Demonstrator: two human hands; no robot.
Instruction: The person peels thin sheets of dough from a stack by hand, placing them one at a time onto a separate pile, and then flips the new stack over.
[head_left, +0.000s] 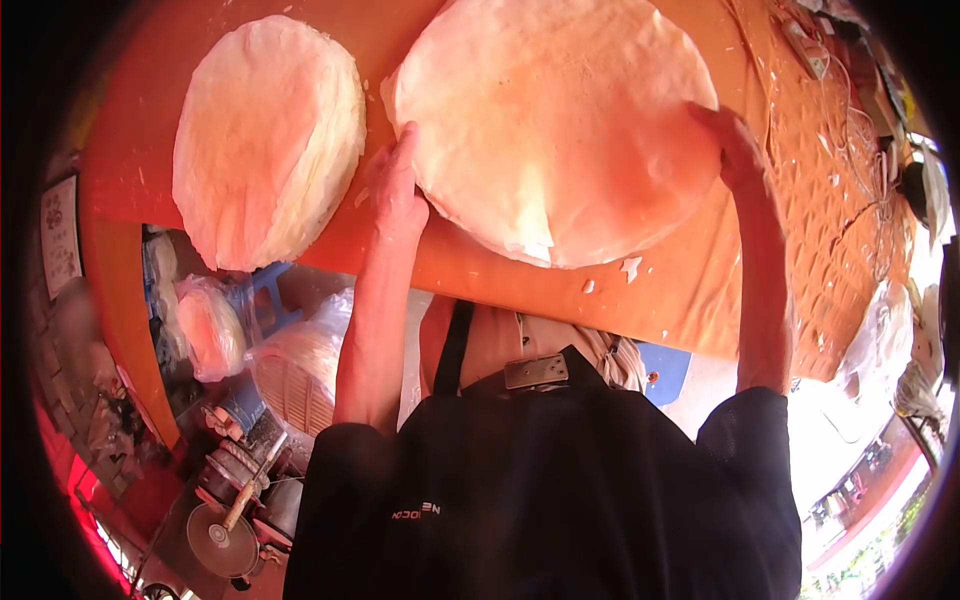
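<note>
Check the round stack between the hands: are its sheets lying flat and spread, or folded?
Spread flat. The round stack shows a full circular outline on the orange table; no fold shows.

Thin, matt, papery wrapper stack [555, 120] lies on a smooth orange tabletop [690, 290] flecked with flakes.

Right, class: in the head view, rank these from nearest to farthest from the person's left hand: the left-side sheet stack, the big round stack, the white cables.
1. Big round stack: touching the left hand, on its right.
2. Left-side sheet stack: just left of the hand, apart from it.
3. White cables: at the table's far right edge.
</note>
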